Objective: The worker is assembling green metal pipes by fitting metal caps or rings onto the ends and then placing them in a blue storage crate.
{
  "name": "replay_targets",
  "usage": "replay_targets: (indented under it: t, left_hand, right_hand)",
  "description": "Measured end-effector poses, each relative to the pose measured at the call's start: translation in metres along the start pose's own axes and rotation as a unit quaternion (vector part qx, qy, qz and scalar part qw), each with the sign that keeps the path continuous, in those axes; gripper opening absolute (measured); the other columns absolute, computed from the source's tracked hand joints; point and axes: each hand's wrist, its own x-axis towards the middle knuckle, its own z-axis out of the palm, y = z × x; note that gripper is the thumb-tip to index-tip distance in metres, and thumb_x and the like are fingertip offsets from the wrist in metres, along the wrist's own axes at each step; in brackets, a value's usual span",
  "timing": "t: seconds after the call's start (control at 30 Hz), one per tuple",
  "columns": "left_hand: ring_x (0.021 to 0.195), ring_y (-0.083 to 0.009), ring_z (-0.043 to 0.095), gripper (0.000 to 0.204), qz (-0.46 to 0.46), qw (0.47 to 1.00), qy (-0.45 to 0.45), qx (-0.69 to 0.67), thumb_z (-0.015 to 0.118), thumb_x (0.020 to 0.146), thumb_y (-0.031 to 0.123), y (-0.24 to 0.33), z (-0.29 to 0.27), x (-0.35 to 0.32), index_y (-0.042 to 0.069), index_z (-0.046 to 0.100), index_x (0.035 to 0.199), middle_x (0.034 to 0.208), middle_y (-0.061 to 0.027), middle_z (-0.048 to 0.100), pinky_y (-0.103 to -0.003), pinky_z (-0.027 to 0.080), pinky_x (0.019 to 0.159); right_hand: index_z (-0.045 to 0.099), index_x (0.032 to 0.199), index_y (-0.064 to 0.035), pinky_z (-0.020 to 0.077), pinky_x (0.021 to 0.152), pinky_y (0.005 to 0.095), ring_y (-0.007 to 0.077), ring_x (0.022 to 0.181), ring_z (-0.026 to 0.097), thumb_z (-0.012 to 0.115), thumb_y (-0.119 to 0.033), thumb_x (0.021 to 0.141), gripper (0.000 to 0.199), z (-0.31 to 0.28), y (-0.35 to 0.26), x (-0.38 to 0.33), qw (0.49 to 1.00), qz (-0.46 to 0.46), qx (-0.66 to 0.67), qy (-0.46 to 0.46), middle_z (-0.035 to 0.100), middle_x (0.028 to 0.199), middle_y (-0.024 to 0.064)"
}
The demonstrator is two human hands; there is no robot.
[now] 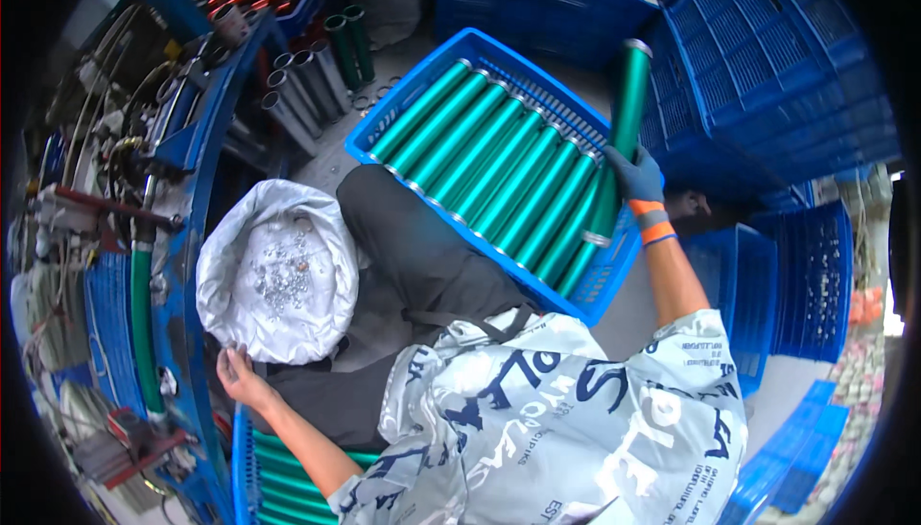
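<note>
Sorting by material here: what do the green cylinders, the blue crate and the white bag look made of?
Green cylinders: seemingly metal tubes with a glossy green coating; bare silvery ends show. Blue crate: moulded plastic, judging by its slotted lattice walls. White bag: thin crinkled plastic film or woven sacking, hard to tell which; it holds small silvery pieces.

the one view is a wide fisheye worn on the person's head, left of a pair, looking steeply down over the printed shirt (576, 420) and lap. it sits close above the body, so both forearms enter from the lower edge. a blue crate (590, 280) lies ahead near centre, a blue machine frame (197, 266) curves along the left, and straight edges bend toward the dark round rim.
</note>
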Motion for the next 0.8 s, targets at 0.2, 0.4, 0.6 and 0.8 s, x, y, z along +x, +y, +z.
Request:
replay_targets:
  t: [0.2,0.4,0.6,0.8]
  left_hand:
    - [0.115,-0.0246,0.077,0.048,-0.027,1.000,-0.005,0.011,0.072,0.113,0.027,-0.040,0.003,-0.004,-0.005,0.059,0.147,0.137,-0.0165,0.076,-0.035,0.057,0.097]
    - [0.107,-0.0249,0.078,0.046,-0.009,0.998,-0.041,0.042,0.074,0.112,0.028,-0.062,0.039,-0.008,-0.006,0.063,0.142,0.128,-0.0179,0.079,-0.034,0.059,0.092]
    - [0.104,-0.0241,0.078,0.043,0.011,0.998,-0.025,0.062,0.074,0.112,0.025,-0.054,0.016,0.009,-0.006,0.065,0.140,0.126,-0.0164,0.080,-0.033,0.060,0.090]
    - [0.100,-0.0249,0.078,0.022,0.134,0.955,0.080,0.253,0.081,0.101,0.010,-0.005,0.003,0.046,-0.004,0.078,0.118,0.113,-0.0159,0.082,-0.039,0.064,0.091]
  right_hand:
    - [0.042,0.162,0.0032,0.0566,0.111,0.0509,0.0471,0.129,0.073,0.087,-0.057,0.086,0.107,-0.028,0.184,-0.062,0.949,0.152,-0.275,-0.001,0.072,0.143,0.0306]
    - [0.029,0.170,0.0069,0.0566,0.112,0.0509,0.0472,0.136,0.069,0.079,-0.052,0.100,0.105,0.015,0.332,-0.111,0.923,0.266,-0.272,-0.052,0.067,0.149,0.0341]
    - [0.052,0.152,0.0057,0.0553,0.113,0.0510,0.0525,0.130,0.069,0.089,-0.038,0.092,0.083,0.082,0.346,-0.137,0.901,0.283,-0.324,-0.048,0.071,0.139,0.0338]
    - [0.063,0.158,-0.0073,0.0520,0.117,0.0477,0.0416,0.143,0.064,0.066,-0.066,0.103,0.080,0.063,0.306,-0.132,0.767,0.162,-0.467,-0.410,0.065,0.158,0.0237]
